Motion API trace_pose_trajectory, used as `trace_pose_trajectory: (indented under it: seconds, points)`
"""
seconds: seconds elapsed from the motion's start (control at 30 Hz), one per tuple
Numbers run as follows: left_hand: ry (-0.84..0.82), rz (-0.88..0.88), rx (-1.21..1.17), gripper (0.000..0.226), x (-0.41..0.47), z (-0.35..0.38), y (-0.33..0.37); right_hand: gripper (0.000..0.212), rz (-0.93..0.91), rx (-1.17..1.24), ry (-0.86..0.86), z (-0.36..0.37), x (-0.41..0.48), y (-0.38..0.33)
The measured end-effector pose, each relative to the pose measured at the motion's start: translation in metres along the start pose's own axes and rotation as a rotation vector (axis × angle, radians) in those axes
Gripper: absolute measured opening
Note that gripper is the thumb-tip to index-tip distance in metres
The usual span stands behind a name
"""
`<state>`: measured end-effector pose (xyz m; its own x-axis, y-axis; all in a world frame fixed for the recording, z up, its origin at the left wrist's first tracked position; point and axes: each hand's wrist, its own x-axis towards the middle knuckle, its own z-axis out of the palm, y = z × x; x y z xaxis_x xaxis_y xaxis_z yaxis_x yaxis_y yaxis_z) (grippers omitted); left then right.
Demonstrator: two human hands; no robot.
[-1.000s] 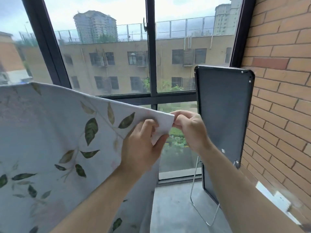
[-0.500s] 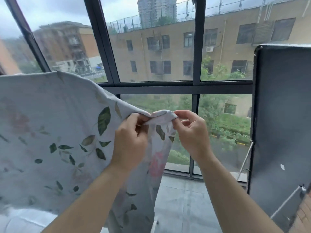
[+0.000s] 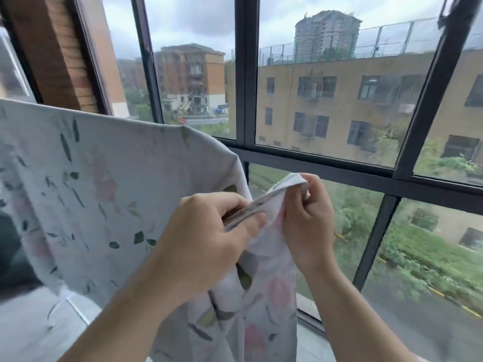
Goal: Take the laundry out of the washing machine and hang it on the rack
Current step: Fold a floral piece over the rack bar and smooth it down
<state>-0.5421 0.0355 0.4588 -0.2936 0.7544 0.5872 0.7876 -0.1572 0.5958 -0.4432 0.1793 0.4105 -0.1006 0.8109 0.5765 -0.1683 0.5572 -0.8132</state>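
Head view shows two bare hands raised in front of a big window, both working one corner of a pale cloth (image 3: 104, 192) printed with green leaves and pink flowers. The left hand (image 3: 206, 233) has a closed grip: thumb and curled fingers pinch a bunched edge of the cloth. The right hand (image 3: 308, 223), just beside it, also has its grip closed, fingers curled round the corner, which peaks above its knuckles. A short stretch of the cloth's edge runs between the two hands.

The rest of the cloth spreads wide to the left. Its top edge arches from the left border of the picture to just above the left hand, and what carries it there is hidden. Another fold hangs straight down below the hands, between the two forearms.

Behind the hands stands the dark window frame (image 3: 245, 74), with a brick wall (image 3: 65, 48) at the upper left. Through the glass are tan buildings (image 3: 339, 100), a strip of green bushes (image 3: 418, 244) and a wet road (image 3: 418, 325) under a grey sky.
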Motion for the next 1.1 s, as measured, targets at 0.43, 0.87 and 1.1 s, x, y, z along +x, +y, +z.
trace_pose_trajectory:
  seconds: [0.43, 0.87, 1.1]
  points:
    - [0.057, -0.366, 0.205, 0.07, 0.019, -0.017, -0.003, 0.083, -0.09, 0.003, -1.413, 0.006, 0.111, 0.011]
    - [0.358, -0.66, 0.5, 0.028, -0.012, 0.06, 0.061, 0.009, -0.508, -0.064, -1.316, -0.013, 0.149, 0.044]
    - [0.582, -0.614, 0.454, 0.013, -0.003, 0.071, 0.074, 0.011, -0.312, 0.16, -1.132, -0.013, 0.139, 0.036]
